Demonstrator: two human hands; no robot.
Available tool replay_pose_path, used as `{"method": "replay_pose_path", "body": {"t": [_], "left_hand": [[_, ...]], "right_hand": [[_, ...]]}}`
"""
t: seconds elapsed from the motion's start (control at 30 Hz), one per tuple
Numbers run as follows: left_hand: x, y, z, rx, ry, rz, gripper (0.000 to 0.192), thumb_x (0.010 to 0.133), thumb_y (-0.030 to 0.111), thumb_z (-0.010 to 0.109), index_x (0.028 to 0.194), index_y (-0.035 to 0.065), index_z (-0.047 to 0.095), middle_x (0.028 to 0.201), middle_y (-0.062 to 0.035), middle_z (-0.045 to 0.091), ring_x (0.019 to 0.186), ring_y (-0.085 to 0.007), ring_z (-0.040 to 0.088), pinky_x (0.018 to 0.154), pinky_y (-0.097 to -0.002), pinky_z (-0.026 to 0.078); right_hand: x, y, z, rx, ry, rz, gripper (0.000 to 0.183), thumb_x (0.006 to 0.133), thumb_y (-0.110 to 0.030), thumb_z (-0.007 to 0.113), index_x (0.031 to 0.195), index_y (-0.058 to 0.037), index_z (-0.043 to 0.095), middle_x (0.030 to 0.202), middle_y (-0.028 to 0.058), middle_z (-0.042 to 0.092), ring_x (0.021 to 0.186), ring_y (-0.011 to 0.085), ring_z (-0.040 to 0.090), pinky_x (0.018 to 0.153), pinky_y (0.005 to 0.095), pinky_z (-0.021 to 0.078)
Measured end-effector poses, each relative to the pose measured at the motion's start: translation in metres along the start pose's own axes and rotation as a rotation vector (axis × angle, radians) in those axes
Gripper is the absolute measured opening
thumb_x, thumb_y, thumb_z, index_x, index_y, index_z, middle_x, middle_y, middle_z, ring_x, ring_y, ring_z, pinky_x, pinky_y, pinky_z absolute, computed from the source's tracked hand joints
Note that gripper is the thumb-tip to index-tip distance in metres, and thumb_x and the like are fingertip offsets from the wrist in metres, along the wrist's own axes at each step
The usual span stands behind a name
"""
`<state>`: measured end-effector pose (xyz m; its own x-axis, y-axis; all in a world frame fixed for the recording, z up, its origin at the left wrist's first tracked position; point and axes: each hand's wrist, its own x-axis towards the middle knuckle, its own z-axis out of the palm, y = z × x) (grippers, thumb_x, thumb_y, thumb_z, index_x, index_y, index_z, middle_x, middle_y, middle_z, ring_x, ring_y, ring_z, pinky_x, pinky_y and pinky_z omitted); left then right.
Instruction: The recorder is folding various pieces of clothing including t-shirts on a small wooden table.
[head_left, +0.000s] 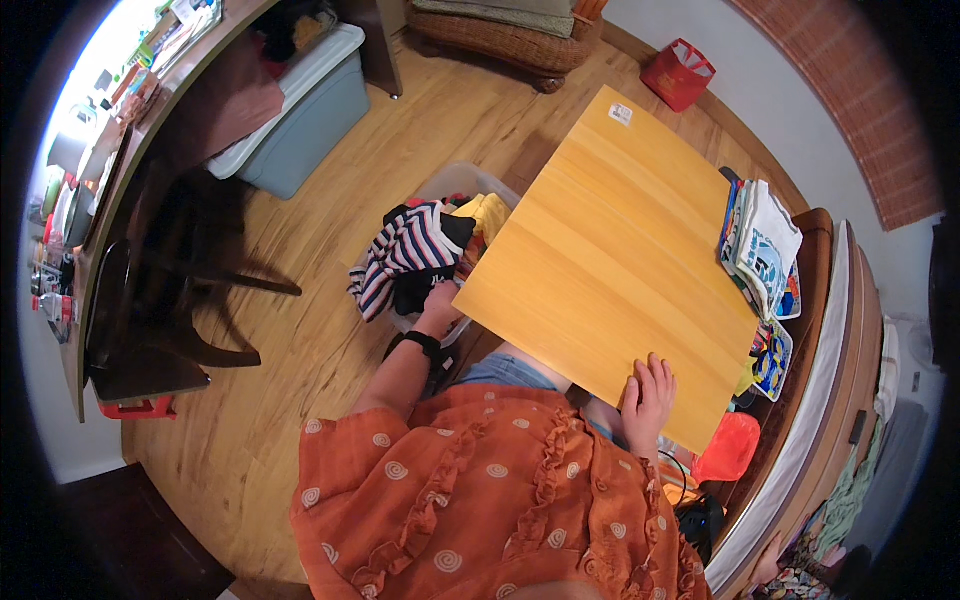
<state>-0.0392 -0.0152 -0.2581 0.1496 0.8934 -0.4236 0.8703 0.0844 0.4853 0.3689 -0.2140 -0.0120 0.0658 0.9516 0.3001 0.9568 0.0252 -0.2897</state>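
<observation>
My left hand (442, 301), with a black band on its wrist, reaches into a translucent plastic bin (469, 172) on the floor. It touches a black garment (415, 291) there; its fingertips are hidden, so a grip cannot be made out. Over the bin's left side drapes a striped garment (420, 236) in navy, white and pink. Yellow cloth (485, 214) lies beside it, near the table edge. My right hand (651, 394) rests palm down on the near edge of a wooden table (600, 247), fingers a little apart, holding nothing.
Folded shirts (765, 240) are stacked at the table's right edge, beside small white baskets (776, 367). A red bag (677, 75) stands by the wall. Left are a lidded grey-blue storage box (307, 135) and a dark chair (202, 330). Another person's limb (766, 561) shows lower right.
</observation>
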Motion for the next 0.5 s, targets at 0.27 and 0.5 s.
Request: {"method": "replay_pose_path", "body": {"t": [0.27,0.5], "left_hand": [[0.012,-0.037,0.008,0.153,0.026,-0.037,0.048,0.089,0.040,0.072,0.118,0.0016,0.071,0.119,-0.0219,0.073,0.111,-0.0383,0.071,0.093,-0.0479,0.058],[-0.035,-0.050,-0.041,-0.126,0.113,0.002,0.025,0.089,0.024,0.075,0.090,-0.0003,0.074,0.090,-0.0198,0.075,0.082,-0.0389,0.071,0.076,-0.0464,0.056]], "right_hand": [[0.005,-0.003,-0.001,0.037,0.008,-0.009,0.027,0.097,-0.019,0.064,0.121,-0.0091,0.073,0.140,0.0136,0.064,0.136,0.0416,0.053,0.116,0.0594,0.0348],[0.002,-0.001,0.000,0.074,0.030,0.012,0.026,0.098,-0.019,0.064,0.120,-0.0095,0.073,0.139,0.0136,0.064,0.136,0.0416,0.052,0.117,0.0606,0.0344]]}}
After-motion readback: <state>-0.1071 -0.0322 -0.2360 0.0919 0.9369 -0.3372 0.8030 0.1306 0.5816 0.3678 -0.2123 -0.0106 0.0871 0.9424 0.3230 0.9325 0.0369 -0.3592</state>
